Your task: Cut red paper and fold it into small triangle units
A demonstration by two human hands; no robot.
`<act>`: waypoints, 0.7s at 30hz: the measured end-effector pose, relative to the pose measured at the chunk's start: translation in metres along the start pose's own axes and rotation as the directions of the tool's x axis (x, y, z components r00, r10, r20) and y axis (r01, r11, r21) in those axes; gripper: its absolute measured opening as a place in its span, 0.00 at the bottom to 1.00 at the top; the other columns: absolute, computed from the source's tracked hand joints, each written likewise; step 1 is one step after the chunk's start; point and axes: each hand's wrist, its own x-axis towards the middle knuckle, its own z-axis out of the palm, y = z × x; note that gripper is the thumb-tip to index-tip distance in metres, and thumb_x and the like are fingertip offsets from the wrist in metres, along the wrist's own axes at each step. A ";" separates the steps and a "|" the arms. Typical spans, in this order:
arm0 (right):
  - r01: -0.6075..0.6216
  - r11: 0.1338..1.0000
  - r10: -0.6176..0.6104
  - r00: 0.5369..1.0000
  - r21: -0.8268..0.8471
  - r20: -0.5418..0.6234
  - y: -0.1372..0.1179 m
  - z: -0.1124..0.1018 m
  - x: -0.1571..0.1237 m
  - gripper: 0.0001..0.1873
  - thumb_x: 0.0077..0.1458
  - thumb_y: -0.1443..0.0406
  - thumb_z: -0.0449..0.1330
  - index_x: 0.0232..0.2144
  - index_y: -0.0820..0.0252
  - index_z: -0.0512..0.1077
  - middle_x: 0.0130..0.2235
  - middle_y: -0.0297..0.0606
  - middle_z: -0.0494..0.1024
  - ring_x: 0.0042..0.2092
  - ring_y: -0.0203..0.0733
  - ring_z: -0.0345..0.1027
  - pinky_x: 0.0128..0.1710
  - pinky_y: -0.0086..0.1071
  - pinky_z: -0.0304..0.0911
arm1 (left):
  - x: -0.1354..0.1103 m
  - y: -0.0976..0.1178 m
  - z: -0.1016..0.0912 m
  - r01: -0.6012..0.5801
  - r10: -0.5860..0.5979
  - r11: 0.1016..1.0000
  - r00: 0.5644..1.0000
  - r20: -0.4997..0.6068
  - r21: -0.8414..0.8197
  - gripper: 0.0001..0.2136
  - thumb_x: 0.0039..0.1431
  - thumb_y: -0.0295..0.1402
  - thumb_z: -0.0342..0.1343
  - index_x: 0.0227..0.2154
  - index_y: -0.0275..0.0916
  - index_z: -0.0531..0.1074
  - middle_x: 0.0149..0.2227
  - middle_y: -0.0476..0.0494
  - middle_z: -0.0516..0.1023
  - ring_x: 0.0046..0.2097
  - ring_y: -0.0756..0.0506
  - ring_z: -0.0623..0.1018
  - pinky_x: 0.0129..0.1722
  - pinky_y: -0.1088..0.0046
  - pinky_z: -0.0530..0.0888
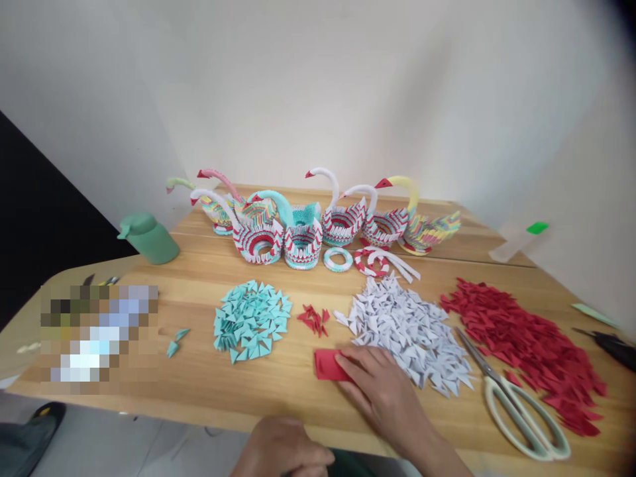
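Observation:
My right hand [385, 391] rests on the table with its fingers pressed on a small red paper rectangle [326, 364]; its fingertips cover the paper's right end. Lower down, at the table's front edge, my left hand [283, 447] is apart from the paper, its fingers curled in; whatever they may hold is hidden. Just beyond the paper lie several red folded paper triangles [314, 320]. A heap of white folded triangles [402, 331] spreads beside my right hand, and a heap of teal triangles [252, 319] lies to the left.
Scissors [511, 397] lie at right near a large heap of red triangles [527, 344]. Several folded-paper swans [303, 242] stand at the back, with paper rings [338, 259] before them. A green lidded container [149, 240] stands left. A green-capped bottle [519, 242] is far right.

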 end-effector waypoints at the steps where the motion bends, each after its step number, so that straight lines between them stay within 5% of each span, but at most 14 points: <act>1: 0.008 1.000 -0.008 1.000 -0.006 -0.027 0.001 0.002 0.000 0.10 0.59 0.66 0.55 0.42 0.61 0.72 0.43 0.45 0.76 0.42 0.47 0.68 0.40 0.41 0.62 | 0.001 0.000 -0.004 -0.001 0.001 1.000 1.000 -0.008 -0.004 0.10 0.65 0.31 0.45 0.40 0.40 0.72 0.24 0.47 0.79 0.25 0.51 0.77 0.28 0.79 0.69; 6: 0.069 0.998 -0.070 0.985 -0.009 -0.158 0.001 0.009 0.001 0.07 0.59 0.71 0.54 0.36 0.62 0.73 0.38 0.42 0.79 0.40 0.44 0.70 0.39 0.39 0.62 | 0.010 0.002 -0.021 0.100 -0.102 0.992 0.995 0.022 0.083 0.09 0.63 0.30 0.47 0.33 0.39 0.72 0.22 0.46 0.77 0.25 0.50 0.75 0.25 0.77 0.66; 14: 0.056 0.998 -0.051 0.989 0.030 -0.138 0.000 0.008 0.002 0.09 0.57 0.73 0.54 0.35 0.60 0.72 0.37 0.40 0.80 0.41 0.42 0.72 0.39 0.37 0.64 | 0.014 -0.015 -0.023 0.130 -0.136 0.983 0.990 0.032 0.132 0.12 0.64 0.32 0.45 0.31 0.38 0.74 0.21 0.47 0.72 0.25 0.49 0.71 0.26 0.77 0.64; 21: 0.089 0.996 -0.088 0.989 0.007 -0.120 0.008 0.012 0.000 0.09 0.58 0.70 0.54 0.38 0.58 0.73 0.39 0.41 0.80 0.41 0.43 0.73 0.41 0.38 0.66 | 0.019 -0.014 -0.028 0.139 -0.183 0.970 0.958 0.221 0.199 0.13 0.64 0.30 0.45 0.28 0.38 0.72 0.22 0.47 0.76 0.27 0.49 0.75 0.30 0.76 0.67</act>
